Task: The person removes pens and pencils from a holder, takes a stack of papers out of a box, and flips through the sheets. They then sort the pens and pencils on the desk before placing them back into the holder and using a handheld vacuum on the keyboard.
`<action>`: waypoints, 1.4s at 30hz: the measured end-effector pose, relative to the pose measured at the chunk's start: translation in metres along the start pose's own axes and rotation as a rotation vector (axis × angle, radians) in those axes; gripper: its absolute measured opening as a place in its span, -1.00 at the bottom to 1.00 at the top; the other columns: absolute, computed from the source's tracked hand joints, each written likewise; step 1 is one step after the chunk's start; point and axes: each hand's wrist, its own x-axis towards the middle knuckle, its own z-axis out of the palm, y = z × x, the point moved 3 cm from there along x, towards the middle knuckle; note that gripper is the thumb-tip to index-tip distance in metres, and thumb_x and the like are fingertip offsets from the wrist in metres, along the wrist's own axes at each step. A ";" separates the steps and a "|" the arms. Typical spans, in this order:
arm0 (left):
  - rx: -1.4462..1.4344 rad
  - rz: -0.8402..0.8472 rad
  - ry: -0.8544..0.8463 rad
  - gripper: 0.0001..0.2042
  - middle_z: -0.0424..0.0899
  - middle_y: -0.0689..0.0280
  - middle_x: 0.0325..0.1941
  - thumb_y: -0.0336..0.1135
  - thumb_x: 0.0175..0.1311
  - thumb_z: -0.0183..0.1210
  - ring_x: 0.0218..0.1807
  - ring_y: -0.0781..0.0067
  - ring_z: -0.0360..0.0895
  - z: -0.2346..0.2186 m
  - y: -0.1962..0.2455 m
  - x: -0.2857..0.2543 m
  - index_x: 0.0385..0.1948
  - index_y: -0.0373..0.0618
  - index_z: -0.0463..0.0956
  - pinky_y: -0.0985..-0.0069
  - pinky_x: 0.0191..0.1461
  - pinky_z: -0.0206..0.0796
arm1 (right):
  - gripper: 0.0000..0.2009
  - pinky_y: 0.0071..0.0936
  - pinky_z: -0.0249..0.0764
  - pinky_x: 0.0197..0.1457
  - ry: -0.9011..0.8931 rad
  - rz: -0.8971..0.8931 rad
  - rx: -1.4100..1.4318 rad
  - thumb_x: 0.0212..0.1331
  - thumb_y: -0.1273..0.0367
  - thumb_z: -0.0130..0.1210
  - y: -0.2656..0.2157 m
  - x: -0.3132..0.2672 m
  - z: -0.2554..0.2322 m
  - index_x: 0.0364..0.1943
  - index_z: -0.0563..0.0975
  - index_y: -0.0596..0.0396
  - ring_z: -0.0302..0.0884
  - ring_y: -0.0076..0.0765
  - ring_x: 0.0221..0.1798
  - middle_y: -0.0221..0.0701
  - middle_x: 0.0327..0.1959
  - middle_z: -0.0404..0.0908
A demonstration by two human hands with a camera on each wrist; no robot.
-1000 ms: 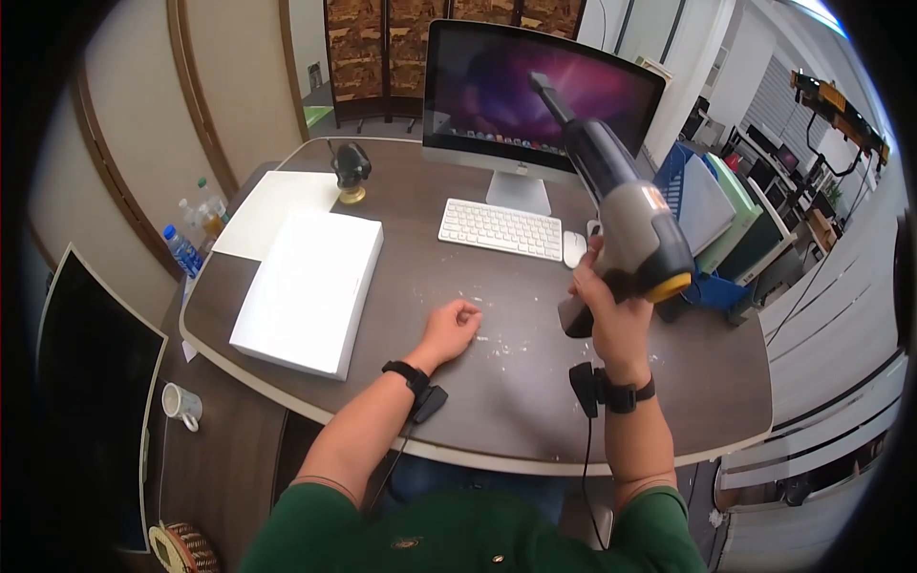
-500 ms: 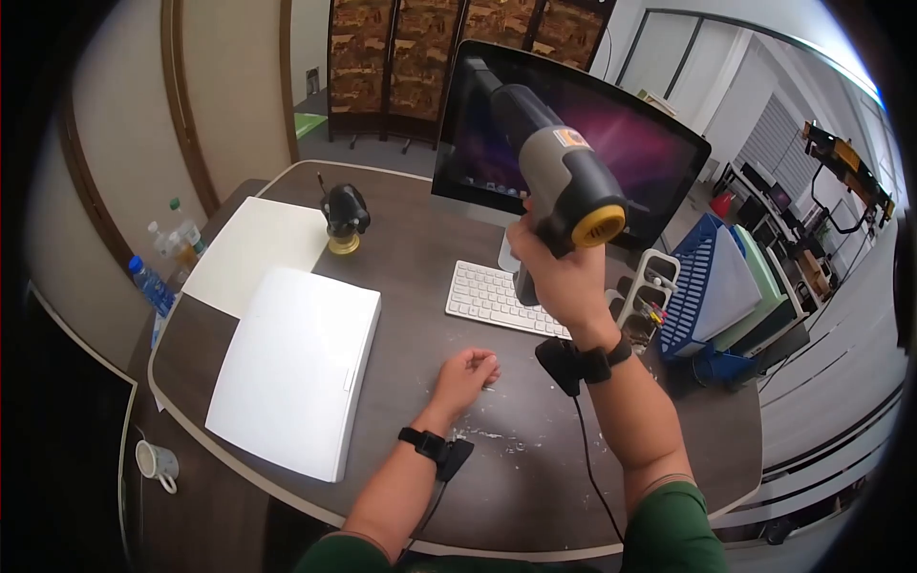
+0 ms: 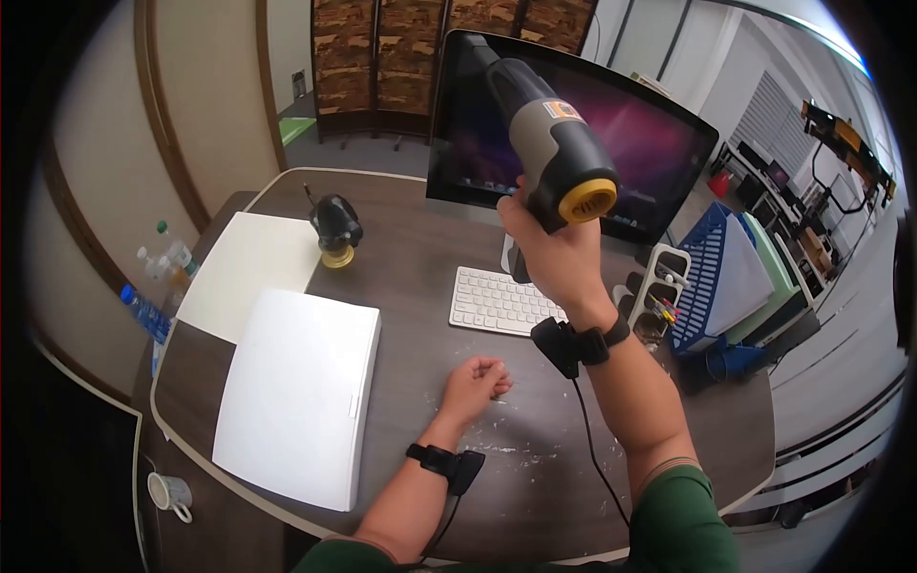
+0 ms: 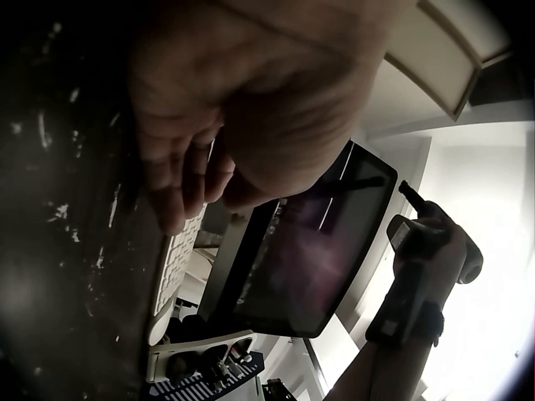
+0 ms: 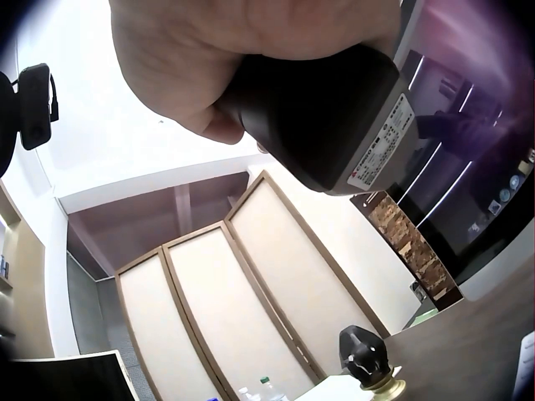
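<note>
My right hand [image 3: 564,263] grips the handle of a grey-and-black handheld vacuum cleaner [image 3: 554,143] with a yellow rear vent. It is raised in front of the monitor [image 3: 664,143], its narrow nozzle pointing up and away and overlapping the screen's left part. From the right wrist, the dark handle base [image 5: 322,117] shows a white label. My left hand [image 3: 473,390] rests by the desk's middle, fingers loosely curled with nothing held. White scraps [image 3: 506,449] lie scattered on the desktop near it. The white keyboard [image 3: 492,301] is partly hidden behind the right hand.
On the left are a white box [image 3: 296,401], a pale sheet [image 3: 239,272] and a black figurine [image 3: 334,229] on a gold base. To the right stand a pen organizer [image 3: 659,286] and a blue file basket [image 3: 702,277]. A mug [image 3: 169,493] sits lower left, beyond the desk edge.
My right hand has lifted the vacuum cleaner up and leftward, in front of the screen. The head view has shifted, and the left hand stays resting on the desk.
</note>
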 end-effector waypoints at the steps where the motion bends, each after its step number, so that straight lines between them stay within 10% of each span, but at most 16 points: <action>1: 0.004 -0.005 0.000 -0.74 0.69 0.14 -0.12 -0.32 0.50 0.19 -0.14 0.37 0.72 0.000 0.000 0.000 0.03 -0.34 0.50 0.49 -0.02 0.64 | -0.74 -0.55 0.52 -0.12 0.004 -0.015 0.003 0.23 0.53 0.29 0.000 -0.001 -0.003 -0.03 0.53 0.17 0.57 -0.62 -0.19 -0.53 -0.23 0.60; 28: -0.004 0.027 0.012 -0.77 0.67 0.16 -0.16 -0.35 0.51 0.18 -0.15 0.32 0.73 0.001 0.006 -0.006 0.02 -0.33 0.50 0.46 -0.01 0.66 | -0.77 -0.53 0.48 -0.22 0.592 0.012 -0.252 0.23 0.42 0.32 -0.022 -0.059 -0.244 -0.12 0.54 0.18 0.57 -0.54 -0.35 -0.47 -0.37 0.60; 33: -0.001 0.026 0.021 -0.77 0.67 0.17 -0.16 -0.35 0.51 0.18 -0.16 0.32 0.73 0.002 0.008 -0.007 0.01 -0.33 0.51 0.46 -0.02 0.66 | -0.80 -0.54 0.47 -0.24 0.608 -0.026 -0.307 0.21 0.38 0.34 -0.032 -0.065 -0.256 -0.22 0.57 0.18 0.57 -0.54 -0.37 -0.47 -0.42 0.61; 36: -0.006 0.028 0.015 -0.77 0.68 0.15 -0.16 -0.36 0.51 0.17 -0.16 0.33 0.73 0.003 0.010 -0.008 0.01 -0.35 0.50 0.49 -0.03 0.65 | -0.58 -0.53 0.46 -0.19 0.564 0.059 -0.358 0.22 0.42 0.29 -0.030 -0.076 -0.258 0.14 0.51 0.28 0.55 -0.54 -0.35 -0.44 -0.34 0.61; 42: -0.002 0.030 0.016 -0.76 0.68 0.15 -0.16 -0.34 0.50 0.19 -0.17 0.32 0.73 0.002 0.009 -0.006 0.02 -0.34 0.51 0.46 -0.01 0.66 | -0.74 -0.55 0.44 -0.27 0.554 0.226 -0.311 0.20 0.41 0.32 -0.011 -0.103 -0.258 -0.09 0.58 0.22 0.55 -0.57 -0.38 -0.48 -0.39 0.61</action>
